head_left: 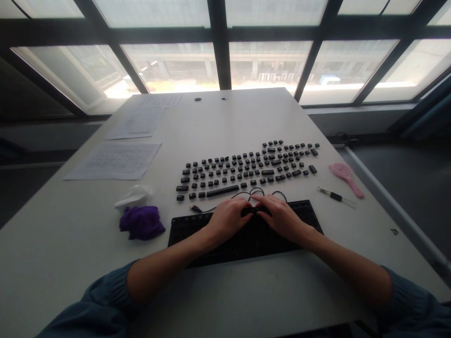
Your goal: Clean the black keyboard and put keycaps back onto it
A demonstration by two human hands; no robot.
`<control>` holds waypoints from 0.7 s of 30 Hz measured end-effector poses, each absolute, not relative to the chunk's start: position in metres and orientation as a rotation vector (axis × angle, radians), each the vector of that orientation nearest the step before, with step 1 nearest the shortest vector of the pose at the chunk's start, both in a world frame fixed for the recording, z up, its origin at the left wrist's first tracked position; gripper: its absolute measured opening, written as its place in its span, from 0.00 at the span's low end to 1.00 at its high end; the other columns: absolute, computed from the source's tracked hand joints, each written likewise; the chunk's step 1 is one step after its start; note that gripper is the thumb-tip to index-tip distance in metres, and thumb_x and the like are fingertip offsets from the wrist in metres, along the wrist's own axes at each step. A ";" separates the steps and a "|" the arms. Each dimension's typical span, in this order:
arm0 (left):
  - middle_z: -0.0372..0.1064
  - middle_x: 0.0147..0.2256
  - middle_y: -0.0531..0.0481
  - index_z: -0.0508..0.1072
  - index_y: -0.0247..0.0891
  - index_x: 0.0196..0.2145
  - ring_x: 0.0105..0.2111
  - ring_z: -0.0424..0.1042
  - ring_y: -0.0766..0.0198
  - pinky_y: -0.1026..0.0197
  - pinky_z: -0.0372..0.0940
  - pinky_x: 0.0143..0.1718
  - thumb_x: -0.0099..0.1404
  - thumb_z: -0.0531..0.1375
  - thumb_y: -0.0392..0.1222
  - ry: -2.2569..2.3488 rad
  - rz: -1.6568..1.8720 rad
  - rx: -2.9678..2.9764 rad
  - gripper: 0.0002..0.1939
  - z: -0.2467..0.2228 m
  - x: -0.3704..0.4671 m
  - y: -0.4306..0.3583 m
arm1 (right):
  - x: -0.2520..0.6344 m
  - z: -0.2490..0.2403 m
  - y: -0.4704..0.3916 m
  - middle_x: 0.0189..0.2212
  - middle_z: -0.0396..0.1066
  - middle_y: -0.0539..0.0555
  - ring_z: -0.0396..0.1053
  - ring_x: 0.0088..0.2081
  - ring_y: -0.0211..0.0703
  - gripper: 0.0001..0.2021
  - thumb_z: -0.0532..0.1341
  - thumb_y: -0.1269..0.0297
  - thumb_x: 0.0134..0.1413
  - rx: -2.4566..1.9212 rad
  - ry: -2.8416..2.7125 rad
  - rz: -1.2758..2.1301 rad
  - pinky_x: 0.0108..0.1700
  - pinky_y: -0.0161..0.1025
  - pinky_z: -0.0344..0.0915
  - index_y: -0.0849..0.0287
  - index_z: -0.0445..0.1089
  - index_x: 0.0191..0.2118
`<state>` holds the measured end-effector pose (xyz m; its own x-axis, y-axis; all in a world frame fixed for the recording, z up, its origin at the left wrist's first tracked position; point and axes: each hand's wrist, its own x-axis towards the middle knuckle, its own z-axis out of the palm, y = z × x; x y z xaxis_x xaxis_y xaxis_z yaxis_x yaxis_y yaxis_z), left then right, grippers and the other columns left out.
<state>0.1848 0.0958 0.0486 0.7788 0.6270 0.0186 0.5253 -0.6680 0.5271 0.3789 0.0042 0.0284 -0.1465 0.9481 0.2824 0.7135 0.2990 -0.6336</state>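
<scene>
A black keyboard (243, 241) lies on the table in front of me, most of its keycaps off and a row of keys along its far edge. My left hand (230, 217) rests over the middle of that far edge, fingers curled and thumb pressed in. From the other side my right hand (278, 217) meets it, fingertips nearly touching the left ones. Both hands grip the keyboard's edge; what lies right under the fingertips is partly hidden. Behind them runs the black cable with its USB plug (195, 208). Loose black keycaps, including a long space bar (222, 191), are laid out in rows beyond.
Left of the keyboard sit a crumpled purple cloth (141, 223) and a clear plastic bag (133, 197). Printed papers (114, 160) lie farther left. To the right are a pink hairbrush (343, 174), a wire keycap puller (336, 196) and a small dark object (394, 231).
</scene>
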 end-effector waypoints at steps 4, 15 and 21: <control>0.78 0.39 0.52 0.79 0.43 0.38 0.39 0.77 0.57 0.60 0.66 0.39 0.64 0.65 0.40 0.848 0.300 2.489 0.04 0.049 0.185 0.095 | 0.378 0.030 0.004 0.48 0.75 0.59 0.72 0.52 0.52 0.25 0.61 0.78 0.60 -1.479 -1.950 0.456 0.55 0.51 0.68 0.55 0.64 0.61; 0.78 0.38 0.51 0.80 0.43 0.37 0.39 0.77 0.56 0.59 0.67 0.39 0.62 0.66 0.40 0.919 0.270 2.470 0.05 0.051 0.189 0.094 | 0.376 0.037 0.008 0.47 0.77 0.59 0.72 0.48 0.51 0.26 0.60 0.80 0.58 -1.481 -2.012 0.470 0.52 0.48 0.69 0.56 0.66 0.60; 0.78 0.38 0.51 0.80 0.43 0.36 0.37 0.76 0.57 0.61 0.65 0.37 0.61 0.66 0.40 0.907 0.272 2.478 0.04 0.054 0.190 0.094 | 0.377 0.038 0.015 0.45 0.78 0.57 0.74 0.46 0.48 0.25 0.63 0.81 0.55 -1.555 -1.971 0.548 0.51 0.44 0.68 0.56 0.70 0.57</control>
